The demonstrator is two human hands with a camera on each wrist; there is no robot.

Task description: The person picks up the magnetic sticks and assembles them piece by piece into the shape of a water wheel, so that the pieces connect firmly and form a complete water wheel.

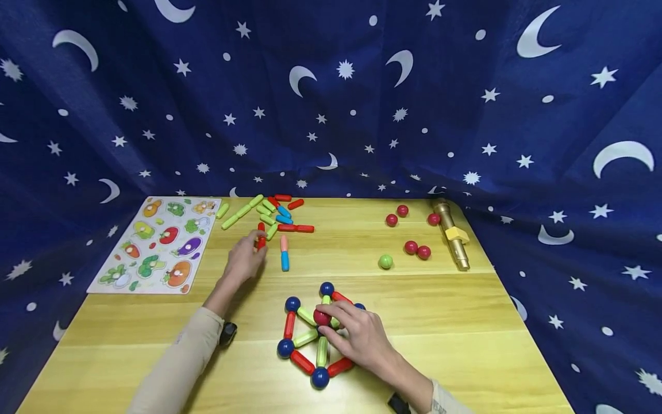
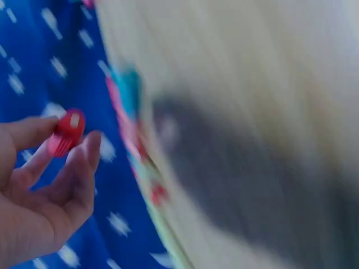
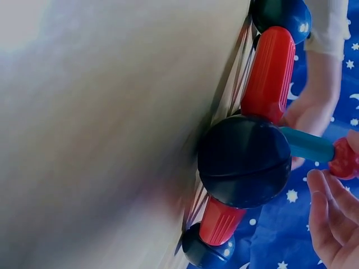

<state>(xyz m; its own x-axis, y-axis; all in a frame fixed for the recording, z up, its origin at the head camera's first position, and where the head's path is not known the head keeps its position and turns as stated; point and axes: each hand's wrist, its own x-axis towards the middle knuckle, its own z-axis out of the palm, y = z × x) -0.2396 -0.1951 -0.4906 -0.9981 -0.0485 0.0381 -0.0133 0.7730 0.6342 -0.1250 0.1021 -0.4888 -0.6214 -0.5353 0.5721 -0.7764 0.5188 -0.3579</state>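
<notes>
In the head view my left hand (image 1: 244, 257) pinches a red magnetic rod (image 1: 261, 242) beside the pile of rods. The left wrist view shows the same red rod (image 2: 67, 133), seen near its end, between thumb and fingertips. My right hand (image 1: 364, 339) holds a red ball (image 1: 322, 317) with thumb and fingers over the middle of a ring of blue balls (image 1: 285, 348) and red rods (image 1: 302, 363). Green rods (image 1: 322, 352) run inward as spokes. In the right wrist view a teal rod (image 3: 308, 144) stands up from the structure, meeting the red ball (image 3: 343, 159).
Several loose green, red and blue rods (image 1: 296, 228) lie at the back left, near a vegetable puzzle board (image 1: 204, 253). Several red balls (image 1: 391, 220) and a green ball (image 1: 385, 261) are at the back right, next to a gold tube (image 1: 459, 253). A starry curtain (image 1: 331, 132) surrounds the table.
</notes>
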